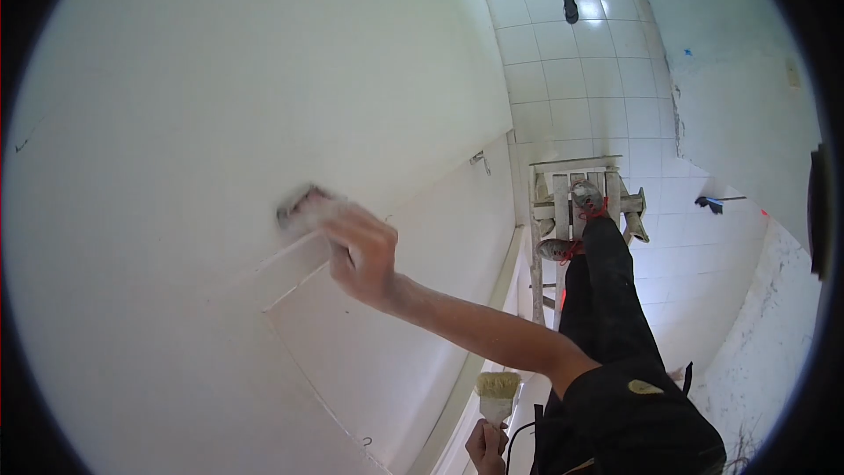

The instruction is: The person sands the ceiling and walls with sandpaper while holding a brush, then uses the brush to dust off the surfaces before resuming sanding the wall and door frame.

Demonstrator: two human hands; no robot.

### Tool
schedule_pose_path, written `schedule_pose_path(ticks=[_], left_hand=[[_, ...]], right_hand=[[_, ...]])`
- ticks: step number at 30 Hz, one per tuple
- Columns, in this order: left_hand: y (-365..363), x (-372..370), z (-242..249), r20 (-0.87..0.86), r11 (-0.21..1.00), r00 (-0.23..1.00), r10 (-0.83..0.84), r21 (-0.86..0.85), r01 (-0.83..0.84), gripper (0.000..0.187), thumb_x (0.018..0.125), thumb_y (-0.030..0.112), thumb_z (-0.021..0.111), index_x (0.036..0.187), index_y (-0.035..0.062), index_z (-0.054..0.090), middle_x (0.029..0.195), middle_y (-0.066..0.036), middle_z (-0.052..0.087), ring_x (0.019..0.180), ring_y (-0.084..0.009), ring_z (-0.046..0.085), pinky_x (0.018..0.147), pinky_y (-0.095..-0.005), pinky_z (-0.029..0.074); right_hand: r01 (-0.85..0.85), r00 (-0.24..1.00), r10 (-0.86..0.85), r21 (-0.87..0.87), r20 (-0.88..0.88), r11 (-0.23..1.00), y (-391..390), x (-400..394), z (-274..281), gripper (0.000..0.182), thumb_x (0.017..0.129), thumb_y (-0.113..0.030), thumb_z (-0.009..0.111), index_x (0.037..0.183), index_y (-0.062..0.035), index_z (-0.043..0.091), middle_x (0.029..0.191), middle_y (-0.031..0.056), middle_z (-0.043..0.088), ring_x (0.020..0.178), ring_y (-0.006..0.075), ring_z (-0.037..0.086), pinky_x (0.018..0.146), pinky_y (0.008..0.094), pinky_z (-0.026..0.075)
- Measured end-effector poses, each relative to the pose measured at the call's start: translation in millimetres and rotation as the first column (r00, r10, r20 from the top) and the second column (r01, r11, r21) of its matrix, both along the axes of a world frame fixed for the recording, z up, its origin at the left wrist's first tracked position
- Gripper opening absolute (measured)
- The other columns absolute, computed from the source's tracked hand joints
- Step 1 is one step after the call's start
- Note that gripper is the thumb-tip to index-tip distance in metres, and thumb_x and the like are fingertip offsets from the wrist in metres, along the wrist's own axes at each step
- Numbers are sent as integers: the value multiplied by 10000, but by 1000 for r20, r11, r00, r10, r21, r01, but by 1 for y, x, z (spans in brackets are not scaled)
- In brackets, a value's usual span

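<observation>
My right hand (pixel 362 255) reaches out to the white wall (pixel 220 105), its fingers closed on a small dark piece (pixel 297 200) that looks like sandpaper. The piece and the fingertips are blurred, and the piece appears to lie against the wall. Pale dust coats the fingers. At the bottom of the view, my left hand (pixel 486 447) grips the handle of a wide paintbrush (pixel 498 390) with pale yellowish bristles. The brush points away from that hand and looks apart from the wall.
My shoes (pixel 587 198) stand on a paint-spattered wooden bench (pixel 563 185) over a white tiled floor (pixel 563 79). A recessed panel (pixel 378 343) with a hook (pixel 367 442) lies below my right arm. Black flip-flops (pixel 571 9) and a dark-headed tool (pixel 710 204) are on the floor.
</observation>
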State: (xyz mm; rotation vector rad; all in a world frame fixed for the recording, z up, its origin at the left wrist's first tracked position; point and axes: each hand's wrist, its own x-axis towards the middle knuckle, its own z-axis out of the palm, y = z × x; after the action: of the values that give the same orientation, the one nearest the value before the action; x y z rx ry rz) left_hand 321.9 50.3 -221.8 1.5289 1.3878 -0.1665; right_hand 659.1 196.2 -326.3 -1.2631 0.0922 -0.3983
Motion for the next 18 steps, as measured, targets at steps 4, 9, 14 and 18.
schedule_pose_path(ticks=[4, 9, 14, 18], left_hand=[[2, -4, 6, 13, 999, 999, 36, 6, -36, 338, 1007, 338, 532, 806, 67, 553, 571, 74, 343, 447, -23, 259, 428, -220, 183], [0, -12, 8, 60, 996, 995, 83, 12, -84, 330, 1019, 316, 507, 803, 69, 535, 569, 71, 334, 444, -25, 262, 421, -225, 180], [-8, -4, 12, 90, 972, 969, 229, -78, -222, 309, 1029, 286, 479, 816, 63, 511, 559, 50, 338, 419, -37, 265, 405, -228, 188], [4, 10, 9, 238, 950, 922, 306, -11, -312, 280, 1031, 283, 467, 846, 76, 510, 566, 42, 361, 413, -43, 268, 392, -219, 210]], right_hand=[[-86, 995, 88, -50, 39, 995, -11, -13, -99, 271, 668, 127, 536, 840, -25, 682, 861, 144, 700, 735, 266, 687, 683, 295, 524], [22, 936, 11, 87, -352, 996, -7, 37, -66, 341, 685, 150, 509, 953, 41, 689, 917, 172, 711, 863, 225, 695, 767, 317, 528], [-136, 980, 124, 66, 157, 989, -6, -11, 74, 302, 595, 43, 584, 861, -41, 701, 903, 122, 714, 819, 281, 702, 725, 361, 563], [-127, 929, 148, -83, 339, 988, -4, -21, -39, 276, 646, 0, 604, 892, -76, 703, 968, 91, 712, 846, 261, 700, 717, 365, 571]])
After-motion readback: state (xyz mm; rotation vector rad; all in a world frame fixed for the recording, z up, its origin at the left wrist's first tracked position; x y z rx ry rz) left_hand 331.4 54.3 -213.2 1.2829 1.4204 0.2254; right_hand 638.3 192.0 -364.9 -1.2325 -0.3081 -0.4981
